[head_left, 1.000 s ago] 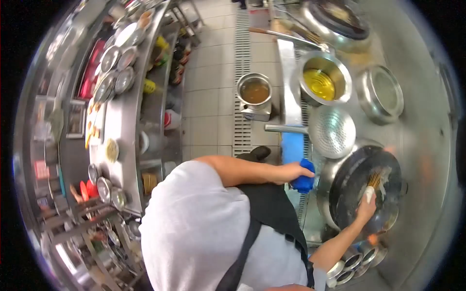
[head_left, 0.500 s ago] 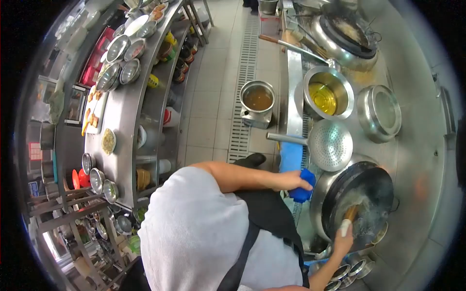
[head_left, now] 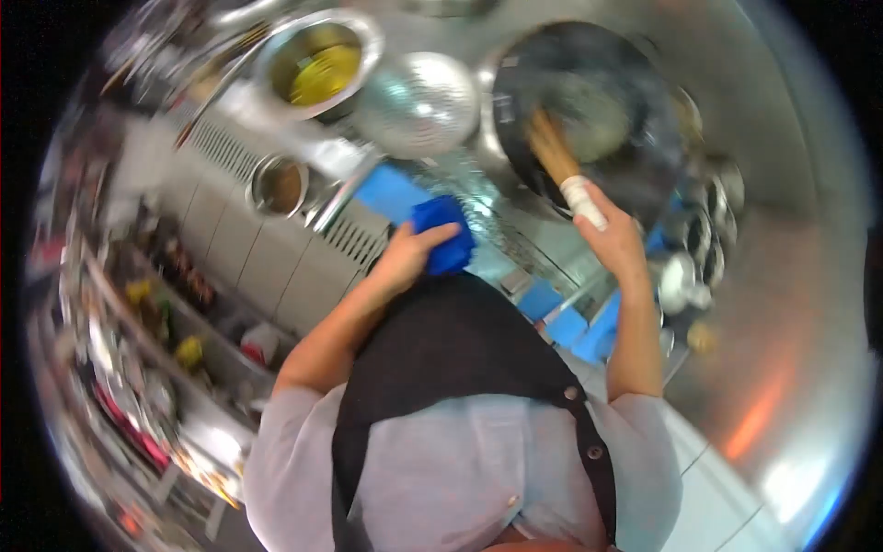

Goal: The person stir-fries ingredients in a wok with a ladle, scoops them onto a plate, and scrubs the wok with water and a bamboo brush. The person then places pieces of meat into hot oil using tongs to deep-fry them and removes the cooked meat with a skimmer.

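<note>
My left hand (head_left: 411,250) is closed around a folded blue cloth (head_left: 443,235), just above the front edge of the stove, clear of the wok. In my right hand (head_left: 611,232) is the white-wrapped handle of a bamboo brush (head_left: 554,152). Its bristles point into the large black wok (head_left: 644,101), over the near left part. Cloudy, pale liquid or steam shows in the middle of the wok; blur hides which. A perforated metal strainer (head_left: 419,106) lies left of the wok.
A pot of yellow oil (head_left: 324,74) stands at the upper left. Lower down is a smaller pot of brown liquid (head_left: 279,186). Stacked metal containers (head_left: 692,230) sit right of the wok. Shelves with bottles and bowls (head_left: 189,354) line the left.
The view has swung round toward the stove. The brush has moved within the wok, and steam shows over it since a second ago. Both hands have kept their holds.
</note>
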Tool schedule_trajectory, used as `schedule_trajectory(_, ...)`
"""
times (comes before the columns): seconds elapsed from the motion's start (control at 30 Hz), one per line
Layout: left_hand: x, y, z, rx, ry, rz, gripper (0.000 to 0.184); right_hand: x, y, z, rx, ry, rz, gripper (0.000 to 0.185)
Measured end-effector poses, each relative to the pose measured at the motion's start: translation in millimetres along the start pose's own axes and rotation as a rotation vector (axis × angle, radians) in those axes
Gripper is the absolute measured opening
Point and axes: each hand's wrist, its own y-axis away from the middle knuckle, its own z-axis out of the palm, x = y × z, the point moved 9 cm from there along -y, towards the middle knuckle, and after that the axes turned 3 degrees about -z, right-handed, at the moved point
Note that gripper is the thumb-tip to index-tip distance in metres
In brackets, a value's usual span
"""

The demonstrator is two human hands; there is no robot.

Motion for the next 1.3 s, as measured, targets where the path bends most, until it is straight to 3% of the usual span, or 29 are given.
schedule_trajectory(0.07,7,-5,-2,0.010,0.039,0.024,0.041,53,0,-30,-0.051,0.224,0.015,0.057)
schedule_trajectory(0.17,12,-10,-5,0.038,0.035,0.019,0.040,104,-67,-76,0.185,0.212,0.096,0.052)
schedule_trajectory(0.27,7,-17,6,0.005,-0.006,-0.005,0.039,90,-117,-68,0.353,0.138,0.225,0.056)
schedule_trajectory(0.33,10,-12,17,0.006,-0.015,-0.041,0.039,56,-116,-26,0.214,0.289,0.366,0.059)
schedule_trajectory(0.4,11,-9,12,0.004,-0.042,-0.035,0.039,30,-82,-6,0.138,0.317,0.230,0.061)
schedule_trajectory(0.47,19,-11,10,-0.010,-0.025,-0.017,0.039,48,-61,-29,0.111,0.265,0.242,0.061)
schedule_trajectory(0.53,24,-5,5,-0.027,0.013,-0.033,0.038,117,-95,-50,0.149,0.285,0.267,0.062)
schedule_trajectory(0.57,21,-8,0,-0.019,0.026,-0.060,0.038,109,-105,-62,0.241,0.181,0.246,0.062)
schedule_trajectory(0.67,24,-12,9,-0.033,-0.016,-0.080,0.038,79,-139,-24,0.204,0.175,0.403,0.061)
schedule_trajectory(0.8,37,-12,14,-0.035,-0.123,-0.055,0.041,-15,-58,1,0.061,0.250,0.241,0.059)
schedule_trajectory(0.83,41,-11,12,-0.035,-0.130,-0.043,0.040,-15,-37,-7,0.016,0.282,0.230,0.055)
schedule_trajectory(0.93,47,-19,2,-0.038,-0.137,-0.008,0.041,75,-44,-29,-0.082,0.393,0.362,0.062)
schedule_trajectory(1.0,42,-20,-3,-0.028,-0.151,-0.070,0.042,39,-56,-48,-0.029,0.371,0.329,0.063)
schedule_trajectory(1.03,44,-20,-1,-0.051,-0.152,-0.040,0.040,11,-52,-41,-0.130,0.444,0.341,0.061)
schedule_trajectory(1.07,47,-23,1,-0.065,-0.128,-0.035,0.039,-16,-43,-34,-0.129,0.490,0.202,0.060)
schedule_trajectory(1.13,46,-18,0,-0.082,-0.089,-0.057,0.037,-41,-42,-32,-0.163,0.499,0.209,0.058)
schedule_trajectory(1.23,38,-23,-8,-0.058,-0.136,-0.106,0.039,8,-97,-27,0.098,0.299,0.250,0.057)
schedule_trajectory(1.3,42,-28,-1,-0.080,-0.154,-0.109,0.040,-9,-85,-23,0.026,0.402,0.245,0.059)
